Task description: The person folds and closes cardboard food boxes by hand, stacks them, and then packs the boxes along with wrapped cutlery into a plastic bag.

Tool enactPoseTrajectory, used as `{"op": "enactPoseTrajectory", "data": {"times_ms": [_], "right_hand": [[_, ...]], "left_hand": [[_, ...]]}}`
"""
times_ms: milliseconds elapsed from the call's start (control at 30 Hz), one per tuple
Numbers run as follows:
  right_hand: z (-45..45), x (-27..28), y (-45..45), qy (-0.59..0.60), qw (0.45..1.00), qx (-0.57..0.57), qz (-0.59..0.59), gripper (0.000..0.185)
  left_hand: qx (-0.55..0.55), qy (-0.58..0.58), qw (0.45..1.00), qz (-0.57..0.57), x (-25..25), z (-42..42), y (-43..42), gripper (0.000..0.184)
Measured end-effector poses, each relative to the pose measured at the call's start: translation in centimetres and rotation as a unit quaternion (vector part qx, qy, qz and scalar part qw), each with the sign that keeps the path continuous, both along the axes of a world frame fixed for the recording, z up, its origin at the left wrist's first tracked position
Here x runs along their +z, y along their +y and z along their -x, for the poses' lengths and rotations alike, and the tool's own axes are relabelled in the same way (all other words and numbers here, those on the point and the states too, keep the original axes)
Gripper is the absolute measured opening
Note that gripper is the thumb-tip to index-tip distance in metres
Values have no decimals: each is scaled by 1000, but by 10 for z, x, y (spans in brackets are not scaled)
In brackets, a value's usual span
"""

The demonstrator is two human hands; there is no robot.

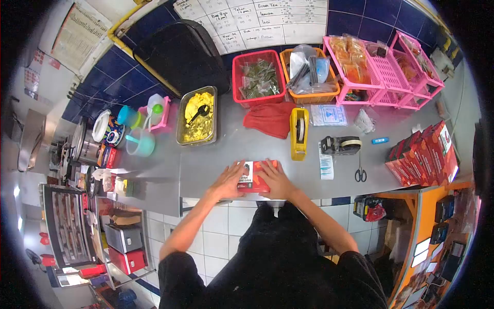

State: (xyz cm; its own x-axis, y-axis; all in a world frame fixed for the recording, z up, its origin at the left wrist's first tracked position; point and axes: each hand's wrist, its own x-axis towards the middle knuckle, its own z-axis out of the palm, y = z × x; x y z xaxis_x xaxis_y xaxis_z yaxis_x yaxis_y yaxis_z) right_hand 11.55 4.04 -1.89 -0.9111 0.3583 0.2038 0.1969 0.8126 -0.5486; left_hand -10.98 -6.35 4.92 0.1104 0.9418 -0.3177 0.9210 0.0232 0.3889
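Note:
A small red printed box (248, 180) lies at the front edge of the grey metal table (216, 165). My left hand (227, 181) grips its left side, with the fingers along the edge. On the right part of the box rests my right hand (275, 180), its fingers bent over the top and side. Between the two hands a white panel with dark print shows on the box. Beyond my right hand stands a yellow tape dispenser (298, 136). A black tape dispenser (340, 145) and a white printed slip (326, 164) are farther right.
Several red boxes (429, 154) stand stacked at the right, near scissors (360, 170). A metal tray of yellow food (198, 116) with a black spoon sits at the back left. Behind are a red cloth (270, 119), a red basket (237, 72), an orange basket (311, 97) and pink racks (381, 77).

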Motion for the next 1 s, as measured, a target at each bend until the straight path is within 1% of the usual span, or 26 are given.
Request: {"op": "enactPoseTrajectory", "data": {"times_ms": [33, 100, 133, 200, 233, 300, 333, 400, 433, 500, 533, 567, 633, 667, 733, 767, 833, 867, 900, 933, 967, 1000], "right_hand": [[1, 0, 1, 3, 1000, 2, 1, 82], [0, 0, 3, 21, 999, -1, 30, 75], [-1, 0, 2, 23, 999, -3, 33, 75], [-2, -1, -2, 72, 995, -20, 62, 69], [-1, -2, -3, 77, 995, -27, 66, 69], [-1, -4, -5, 69, 991, -53, 98, 63], [-2, -6, -11, 72, 990, -59, 102, 63], [-4, -9, -21, 126, 972, -93, 178, 53], [-3, -13, -28, 130, 971, -97, 178, 53], [-2, -18, -48, 216, 928, -212, 217, 42], [1, -15, -58, 261, 894, -256, 259, 39], [4, -13, -64, 261, 893, -257, 260, 39], [10, -16, -72, 277, 848, -371, 257, 33], [11, -19, -71, 278, 846, -374, 258, 33], [10, -27, -73, 339, 767, -407, 363, 36], [10, -32, -74, 334, 765, -411, 366, 36], [13, -47, -76, 356, 743, -413, 388, 32], [22, -62, -77, 415, 686, -409, 436, 33], [18, -58, -74, 415, 686, -409, 435, 33], [9, -44, -71, 368, 774, -411, 311, 32], [0, -26, -70, 311, 841, -405, 180, 32], [-11, -4, -77, 229, 898, -374, 37, 32]], "left_hand": [[2, 3, 1000, 1, -1, 2, 7, 71], [-82, 25, 996, -3, -4, 3, 18, 65], [-83, 27, 996, 0, -4, 2, 20, 65], [-76, 11, 997, -22, -4, 3, 20, 59], [-83, 15, 996, -17, -4, 2, 20, 59], [-87, 42, 994, -60, -8, -1, 18, 56], [-93, 44, 993, -55, -11, -3, 14, 56], [-97, 51, 988, -110, -13, -2, 12, 55], [-101, 54, 987, -109, -12, -3, 13, 55], [-105, 65, 987, -102, -9, -4, 14, 57], [-106, 66, 987, -102, -9, -4, 15, 57], [-104, 58, 989, -92, -10, -5, 14, 58], [-106, 51, 990, -79, -8, -7, 14, 59], [-94, 70, 990, -75, -8, -10, 11, 60], [-86, 86, 990, -66, -10, -9, 10, 61], [-102, 97, 987, -72, -11, -4, 10, 61], [-115, 105, 985, -73, -13, -3, 7, 62], [-107, 97, 988, -48, -13, -2, 10, 62], [-99, 89, 991, -25, -12, -3, 13, 62], [-100, 89, 991, -25, -15, -4, 14, 62], [-96, 83, 991, -37, -18, -6, 13, 64], [-91, 76, 992, -47, -17, -8, 11, 66]]}}
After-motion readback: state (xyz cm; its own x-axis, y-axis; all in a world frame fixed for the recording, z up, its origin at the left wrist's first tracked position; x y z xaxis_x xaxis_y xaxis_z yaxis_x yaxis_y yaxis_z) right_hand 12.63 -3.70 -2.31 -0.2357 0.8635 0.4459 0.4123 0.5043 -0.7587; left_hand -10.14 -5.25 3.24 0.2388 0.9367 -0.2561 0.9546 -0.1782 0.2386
